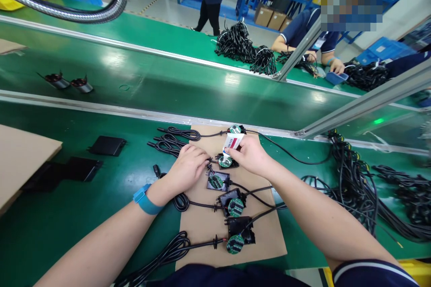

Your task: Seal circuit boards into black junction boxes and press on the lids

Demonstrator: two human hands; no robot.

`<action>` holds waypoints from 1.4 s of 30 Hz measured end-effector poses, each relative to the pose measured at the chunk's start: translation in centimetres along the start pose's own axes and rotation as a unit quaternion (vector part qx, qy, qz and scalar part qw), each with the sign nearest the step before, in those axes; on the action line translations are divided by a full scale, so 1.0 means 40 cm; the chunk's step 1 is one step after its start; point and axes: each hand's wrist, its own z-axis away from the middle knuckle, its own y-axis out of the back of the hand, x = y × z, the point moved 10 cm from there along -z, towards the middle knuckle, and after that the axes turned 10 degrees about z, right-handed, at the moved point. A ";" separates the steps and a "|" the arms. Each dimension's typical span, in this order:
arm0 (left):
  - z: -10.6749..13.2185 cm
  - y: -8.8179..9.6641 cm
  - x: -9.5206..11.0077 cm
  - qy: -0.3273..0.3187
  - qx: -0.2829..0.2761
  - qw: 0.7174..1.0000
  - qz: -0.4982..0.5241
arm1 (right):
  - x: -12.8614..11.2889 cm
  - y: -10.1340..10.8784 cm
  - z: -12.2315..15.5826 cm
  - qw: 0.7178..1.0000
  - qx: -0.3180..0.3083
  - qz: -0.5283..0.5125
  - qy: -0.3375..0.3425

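— Green worktop (pixel 67 224) across the lower frame, brown cardboard sheet (pixel 202 228) laid flat on it at centre. And on the sheet?

— Column of black housings (pixel 235 202) running from upper centre down to the bottom edge, each with a round green board inside and a black cable (pixel 182 202) trailing off sideways. Lined up close together, probably to keep every one within easy reach.

— Right hand (pixel 251 154)?

— Closed on a small white-and-red tube (pixel 232 141), thumb and fingers pinching its body. Nozzle tipped down onto the round board (pixel 225 161) second from the top of the column, just above the frame's centre. Held steep, seemingly to bring the tip right to that board.

— Left hand (pixel 188 167)?

— Curled, knuckles up, just left of the same board, resting on the leads there. Looks like steadying the piece under the tube. Pinching or merely pressing: cannot tell, fingertips hidden. Blue wrist band (pixel 143 197) on that arm.

— Elsewhere?

— Flat black covers (pixel 107 145) at left, apart from the sheet. Dark conveyor belt (pixel 168 85) across the middle, two small motors (pixel 69 82) lying on it at upper left. Thick heap of cables (pixel 357 179) at right. Co-worker's hand (pixel 336 66) at upper right among more black leads, well apart from this spot.
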 end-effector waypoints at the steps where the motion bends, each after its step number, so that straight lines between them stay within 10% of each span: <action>1: 0.000 0.000 -0.001 0.000 0.001 1.000 0.000 | 0.000 -0.001 0.003 1.000 -0.003 -0.001 0.001; 16: 0.002 -0.004 -0.002 -0.005 0.001 1.000 -0.005 | -0.004 0.040 0.050 0.999 0.026 0.030 0.022; 22: -0.011 -0.005 -0.004 0.018 -0.023 0.999 -0.013 | 0.081 0.067 0.094 0.988 0.085 -0.086 -0.092; 25: -0.048 -0.011 -0.023 0.049 -0.072 0.996 -0.032 | 0.171 0.062 0.156 0.930 0.140 -0.278 -0.194; 32: -0.140 -0.047 -0.063 0.070 -0.168 0.983 -0.028 | 0.250 -0.124 0.239 0.700 0.078 -0.631 -0.326; 42: -0.030 0.026 0.058 -0.062 -0.031 0.995 -0.072 | 0.242 -0.152 0.156 0.663 0.102 -0.668 -0.322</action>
